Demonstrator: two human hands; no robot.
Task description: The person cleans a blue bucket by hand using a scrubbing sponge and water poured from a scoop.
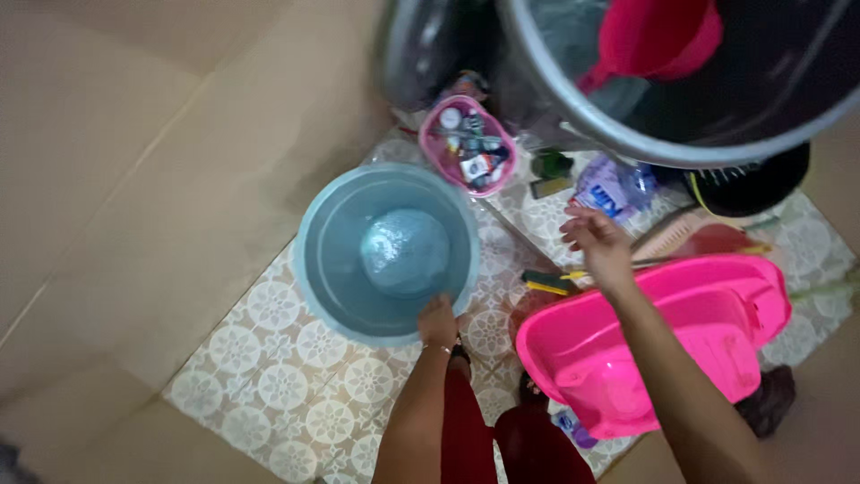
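Note:
My left hand (437, 319) grips the near rim of a round blue-grey basin (333, 269) that stands on the patterned tile floor. Inside the basin lies a wet, bubbly blue bundle (405, 252). My right hand (596, 240) hovers with loosely spread fingers, holding nothing, above the far edge of a bright pink tub (663, 341) that rests tilted on the floor to the right.
A small pink basket (469, 146) of little bottles stands behind the basin. A large grey barrel (681, 143) with a pink scoop (658, 36) inside fills the top right. Brushes, a plastic packet (611, 191) and a dark round item (752, 184) lie near the tub.

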